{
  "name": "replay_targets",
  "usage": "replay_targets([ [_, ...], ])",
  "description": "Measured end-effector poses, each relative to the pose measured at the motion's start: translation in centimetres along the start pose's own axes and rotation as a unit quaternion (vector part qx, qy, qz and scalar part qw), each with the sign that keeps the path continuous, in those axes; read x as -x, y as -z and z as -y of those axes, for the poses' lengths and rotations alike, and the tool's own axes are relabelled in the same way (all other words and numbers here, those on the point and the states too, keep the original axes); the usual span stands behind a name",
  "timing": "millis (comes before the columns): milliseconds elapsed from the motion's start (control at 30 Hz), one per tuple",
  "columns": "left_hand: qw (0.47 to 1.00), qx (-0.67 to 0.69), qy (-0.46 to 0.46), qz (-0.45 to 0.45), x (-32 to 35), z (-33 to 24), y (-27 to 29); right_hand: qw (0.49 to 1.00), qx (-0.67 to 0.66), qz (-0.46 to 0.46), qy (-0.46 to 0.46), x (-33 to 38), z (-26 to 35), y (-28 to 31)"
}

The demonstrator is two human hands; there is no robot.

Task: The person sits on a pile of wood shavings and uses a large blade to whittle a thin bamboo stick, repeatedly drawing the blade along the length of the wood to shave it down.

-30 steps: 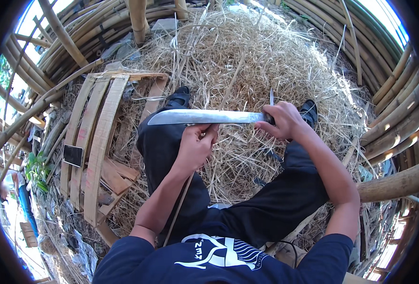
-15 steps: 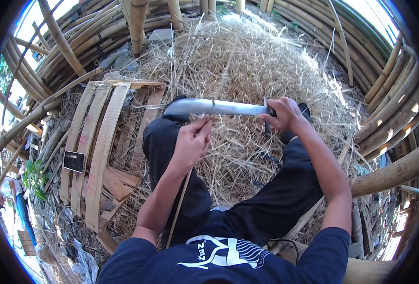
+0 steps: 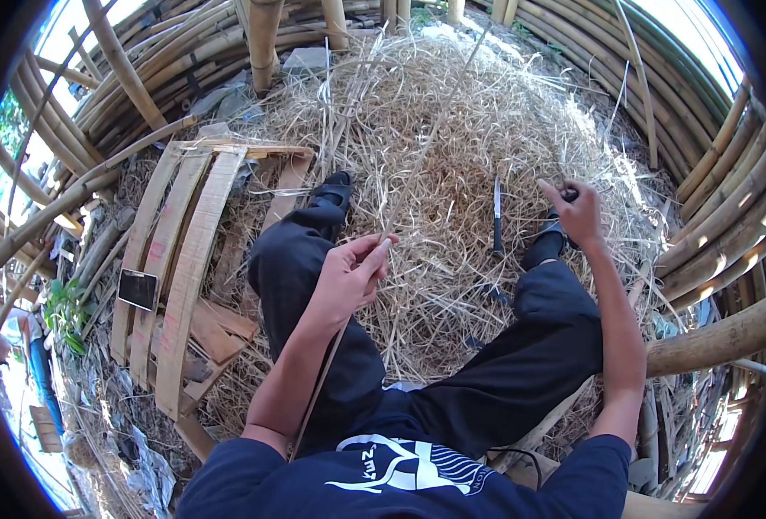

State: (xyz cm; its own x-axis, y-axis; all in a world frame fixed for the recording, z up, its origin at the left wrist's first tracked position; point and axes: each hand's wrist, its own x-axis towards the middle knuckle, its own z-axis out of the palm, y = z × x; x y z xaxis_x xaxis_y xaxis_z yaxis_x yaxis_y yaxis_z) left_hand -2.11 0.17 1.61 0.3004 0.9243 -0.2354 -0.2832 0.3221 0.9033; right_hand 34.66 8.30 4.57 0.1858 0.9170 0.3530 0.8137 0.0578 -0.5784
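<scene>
My left hand [image 3: 348, 277] pinches a thin bamboo strip [image 3: 436, 130] between thumb and fingertips. The strip runs from beside my body, under the hand, and on toward the far side. My right hand [image 3: 578, 214], above my right foot, is closed around the dark handle of the machete [image 3: 569, 195]; its blade is seen too edge-on to make out. Between my feet a small knife [image 3: 497, 216] with a black handle lies on a bed of pale shavings [image 3: 452, 285].
A slatted wooden crate [image 3: 180, 285] lies to the left, with a phone-like dark device [image 3: 138, 290] on it. Stacked bamboo poles [image 3: 184, 52] surround the spot, and a thick pole [image 3: 716, 337] juts in from the right. A person [image 3: 37, 363] is at far left.
My right hand has moved right, swinging the machete blade away from above the left hand. More of the strip and the small knife now show. My left hand has stayed nearly in place.
</scene>
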Motion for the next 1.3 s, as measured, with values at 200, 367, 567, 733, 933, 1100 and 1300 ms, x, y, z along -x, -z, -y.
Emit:
replay_targets([
  [200,1.000,-0.006,-0.027,0.014,-1.7,0.5,-1.9,0.991,-0.041,0.121,0.047,1.1,5.5,-1.4],
  [367,0.997,-0.040,-0.068,0.018,-2.1,-2.7,-2.5,0.980,-0.130,0.147,0.029,1.3,8.8,-2.2],
  [567,0.907,-0.320,-0.254,-0.104,-0.7,-11.7,-1.0,0.979,-0.163,0.120,0.031,1.1,9.4,-3.0],
  [733,0.788,-0.452,-0.372,-0.190,0.7,-17.2,1.1,0.972,-0.208,0.101,0.051,1.3,10.8,-2.9],
  [933,0.696,-0.477,-0.474,-0.250,2.4,-21.6,2.2,0.957,-0.264,0.101,0.055,1.3,11.8,-4.0],
  [1100,0.541,-0.518,-0.588,-0.306,3.7,-24.4,2.1,0.956,-0.276,0.082,0.055,1.4,12.0,-4.9],
  [1300,0.494,-0.534,-0.586,-0.358,3.9,-25.2,3.4,0.954,-0.281,0.083,0.056,1.3,11.6,-5.4],
])
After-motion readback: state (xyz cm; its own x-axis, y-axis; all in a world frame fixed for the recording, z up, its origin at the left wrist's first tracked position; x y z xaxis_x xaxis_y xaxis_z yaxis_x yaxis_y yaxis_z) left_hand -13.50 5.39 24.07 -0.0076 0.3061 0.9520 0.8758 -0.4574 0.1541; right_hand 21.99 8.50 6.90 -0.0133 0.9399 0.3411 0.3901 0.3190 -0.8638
